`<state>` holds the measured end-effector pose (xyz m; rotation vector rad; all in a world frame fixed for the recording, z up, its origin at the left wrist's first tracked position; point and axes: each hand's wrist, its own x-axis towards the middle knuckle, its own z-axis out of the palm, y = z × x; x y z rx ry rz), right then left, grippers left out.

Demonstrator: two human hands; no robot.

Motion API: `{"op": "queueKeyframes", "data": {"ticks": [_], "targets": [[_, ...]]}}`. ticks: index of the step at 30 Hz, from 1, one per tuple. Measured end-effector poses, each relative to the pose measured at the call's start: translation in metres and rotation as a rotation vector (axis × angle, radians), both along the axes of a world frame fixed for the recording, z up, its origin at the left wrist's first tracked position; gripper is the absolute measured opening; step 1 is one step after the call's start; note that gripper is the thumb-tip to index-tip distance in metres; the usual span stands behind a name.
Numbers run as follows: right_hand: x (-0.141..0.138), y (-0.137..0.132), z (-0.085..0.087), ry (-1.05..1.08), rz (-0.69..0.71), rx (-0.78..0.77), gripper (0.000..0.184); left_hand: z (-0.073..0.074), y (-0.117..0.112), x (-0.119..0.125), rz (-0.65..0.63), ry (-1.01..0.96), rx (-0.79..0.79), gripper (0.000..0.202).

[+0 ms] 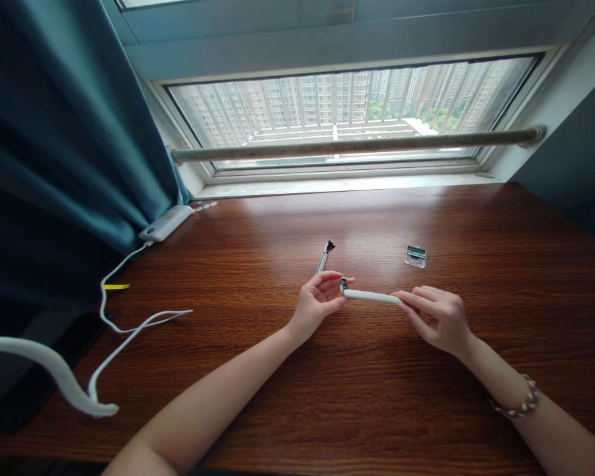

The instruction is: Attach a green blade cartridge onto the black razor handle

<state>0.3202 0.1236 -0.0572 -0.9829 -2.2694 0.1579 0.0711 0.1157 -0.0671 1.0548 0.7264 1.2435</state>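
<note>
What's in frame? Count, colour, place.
Slim-handled razor: 1, white, between both hands
Slim handle: 1, silver/black, beyond left hand
Plastic blade case: 1, clear/green, table right
Oblong block: 1, white, table far left
Thin cable: 1+, white, table left
Curved tube: 1, white, left edge
Flat strip: 1, yellow, by cable
Wood-grain table: 1, brown, below hands
Fabric curtain: 1, blue, left
Glass window: 1, pale-framed, behind table
Metal rail: 1, grey, across window
Chunky bracelet: 1, brown-white, right wrist
Left hand: 1, bare, razor's head end
Right hand: 1, bare, handle's end
</note>
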Motion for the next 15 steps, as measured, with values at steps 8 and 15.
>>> {"op": "queueKeyframes", "data": {"ticks": [8, 15], "targets": [[-0.0019, -0.0003, -0.0009, 0.013, -0.029, -0.012, 0.021, 0.0020, 0.0001, 0.0004, -0.016, 0.001, -0.032, 0.037], [-0.0022, -0.0007, -0.0015, 0.000, -0.072, 0.027, 0.022, 0.0032, -0.0020, 0.0043, -0.079, -0.028, -0.070, 0.039]]}}
